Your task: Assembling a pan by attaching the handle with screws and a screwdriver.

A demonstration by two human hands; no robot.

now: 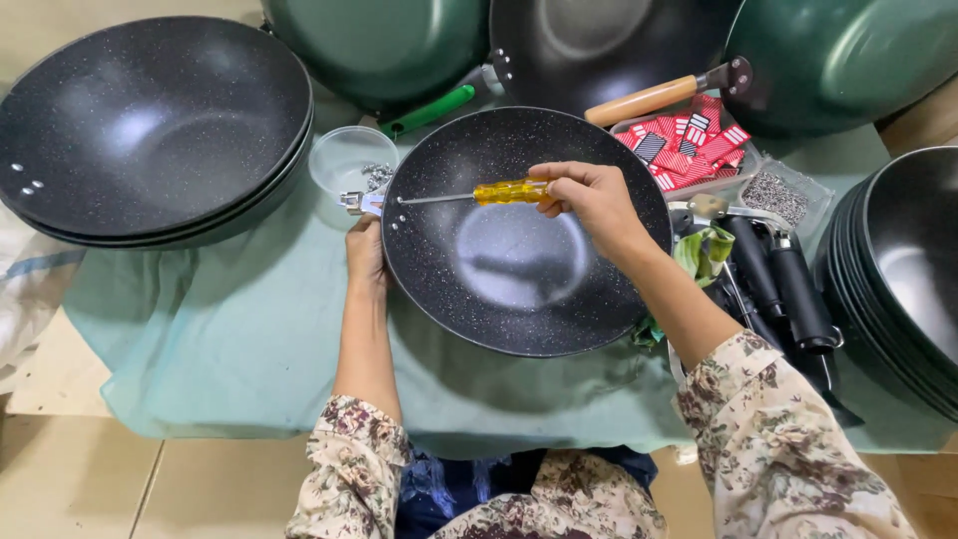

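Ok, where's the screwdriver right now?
In the head view, the screwdriver lies across the centre wok, its yellow handle in the right hand, its tip at the wok's left rim by the left hand.

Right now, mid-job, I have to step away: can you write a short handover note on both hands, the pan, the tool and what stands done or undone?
Right hand: shut on the yellow-handled screwdriver, shaft level across the pan, tip at the rivets on its left rim.
Left hand: outside that rim, holding the metal bracket against the pan.
Nearby: a clear cup of screws just left of the pan, black handles on the right, stacked pans at far left.
Done: bracket placed at the rim.
Left: whether the screws are tight cannot be told; this pan has no handle yet.
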